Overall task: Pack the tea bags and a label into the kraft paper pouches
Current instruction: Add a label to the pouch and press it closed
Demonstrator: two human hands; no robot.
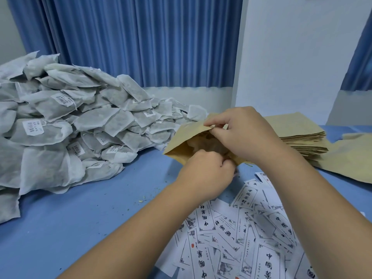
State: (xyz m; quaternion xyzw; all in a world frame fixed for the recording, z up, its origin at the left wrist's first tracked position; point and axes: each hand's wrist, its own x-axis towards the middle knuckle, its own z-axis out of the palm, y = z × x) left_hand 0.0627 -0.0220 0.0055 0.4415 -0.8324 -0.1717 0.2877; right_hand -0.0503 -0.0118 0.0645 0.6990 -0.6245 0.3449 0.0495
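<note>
Two hands hold a pouch (181, 138) open above the bench (80, 218). Right hand (241, 133) fingers pinch its upper lip; left hand (203, 174) fingers clamp its lower edge. Tea bags (70, 117) heap left of it, labels (251, 228) nearer. Keep the mouth wide.

1 head view: looks forward, down, close over hands; blue table (80, 218) fills foreground.

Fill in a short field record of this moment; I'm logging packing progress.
kraft pouch: mouth open, held between both hands
left hand: grips its lower edge
right hand: pinches its upper edge
tea bags: large pile, left
pouch stack: behind the right hand
labels: scattered, front right
table: blue surface
</note>
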